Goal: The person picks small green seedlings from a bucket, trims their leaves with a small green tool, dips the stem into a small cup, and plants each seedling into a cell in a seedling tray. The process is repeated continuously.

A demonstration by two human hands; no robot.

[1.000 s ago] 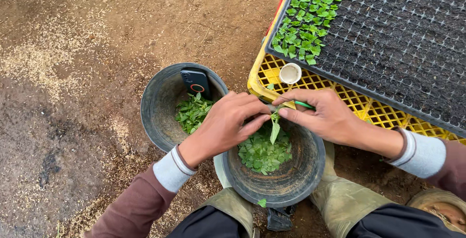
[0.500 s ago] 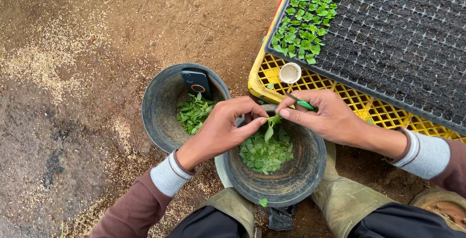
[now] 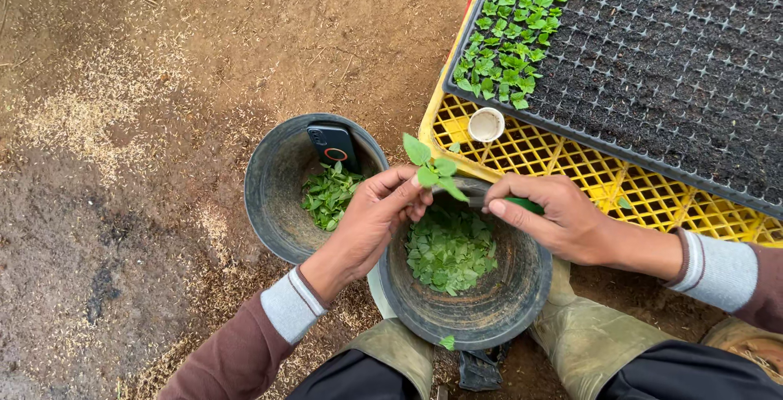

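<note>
**Seedling lifted above the near bucket**

Head view: the near bucket (image 3: 465, 286), dark and round, sits between the person's knees and holds a heap of loose green seedlings (image 3: 450, 249). Directly above its far rim, the left hand (image 3: 377, 219) has its fingertips pinched shut on the stem of a single seedling (image 3: 432, 167), whose leaves stand up clear of the bucket. Across the same rim, to the right, the right hand (image 3: 563, 219) is closed around a thin green-handled tool (image 3: 514, 203), its tip pointing toward the seedling; whether tip and stem touch cannot be told.

Just to the left of the near bucket, and touching it, stands a second dark bucket (image 3: 273, 196) with a smaller clump of greenery (image 3: 328, 196) at its bottom and a phone (image 3: 333, 145) leaning against its far wall.

Beyond the near bucket lies a yellow lattice crate (image 3: 571, 163) carrying a small white cup (image 3: 486, 124) and a black cell tray (image 3: 677, 66) filled with soil; only the tray's left corner bears planted seedlings (image 3: 514, 25). Everything rests on bare earthen ground (image 3: 122, 123).
</note>
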